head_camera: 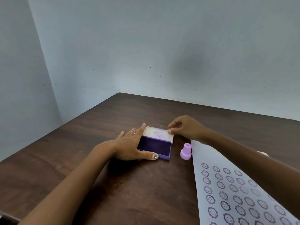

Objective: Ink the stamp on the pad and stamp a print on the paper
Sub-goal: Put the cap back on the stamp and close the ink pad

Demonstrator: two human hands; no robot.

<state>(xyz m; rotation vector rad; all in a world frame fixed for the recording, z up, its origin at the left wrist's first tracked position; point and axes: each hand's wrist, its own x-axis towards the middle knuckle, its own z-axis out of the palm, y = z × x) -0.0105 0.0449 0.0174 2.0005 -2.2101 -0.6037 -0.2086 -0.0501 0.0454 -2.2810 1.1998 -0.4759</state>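
A purple ink pad (156, 147) lies open on the dark wooden table (113, 120), its white lid (158, 133) tilted back with faint purple smears inside. My left hand (131, 144) grips the pad's left side, thumb along the front edge. My right hand (185, 127) pinches the lid's far right corner. A small lilac stamp (186, 151) stands upright just right of the pad, untouched. The white paper (235, 192) lies at the right, covered with several rows of purple smiley-flower prints; my right forearm crosses over it.
The table's far edge meets a pale blue wall (162, 46). The left table edge runs diagonally toward me. A small pale object (263, 153) peeks out behind my right forearm.
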